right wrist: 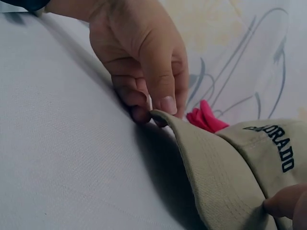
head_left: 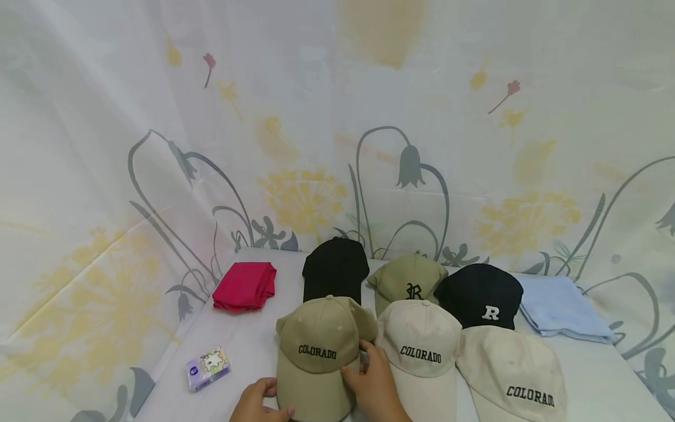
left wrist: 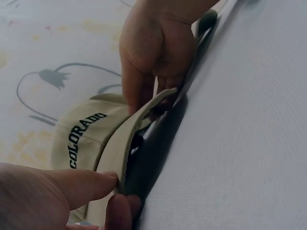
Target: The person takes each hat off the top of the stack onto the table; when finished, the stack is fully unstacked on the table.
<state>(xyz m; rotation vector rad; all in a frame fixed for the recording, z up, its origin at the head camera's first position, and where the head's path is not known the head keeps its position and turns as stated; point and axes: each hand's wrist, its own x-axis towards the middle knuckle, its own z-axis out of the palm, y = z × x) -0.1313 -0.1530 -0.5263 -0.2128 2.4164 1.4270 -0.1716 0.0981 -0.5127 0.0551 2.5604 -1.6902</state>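
A khaki baseball cap point(head_left: 316, 337) lettered COLORADO lies at the front of the table, its brim toward me. My left hand point(head_left: 261, 401) pinches the left edge of the brim, thumb on top and fingers beneath, as the left wrist view shows. On the other side my right hand point(head_left: 375, 381) holds the cap where brim meets crown, thumb on the brim. The brim point(right wrist: 206, 167) arches over the table with a dark shadow below it. Close by on the right sits a cream COLORADO cap point(head_left: 419, 340), partly overlapped by my right hand.
Behind stand a black cap point(head_left: 336, 269), an olive cap point(head_left: 408, 278) and a navy cap point(head_left: 474, 296) with an R. Another cream cap point(head_left: 511, 369) lies front right. Folded red cloth point(head_left: 244, 286) and a tissue pack point(head_left: 208, 369) are left; folded light-blue cloth point(head_left: 564, 308) is right.
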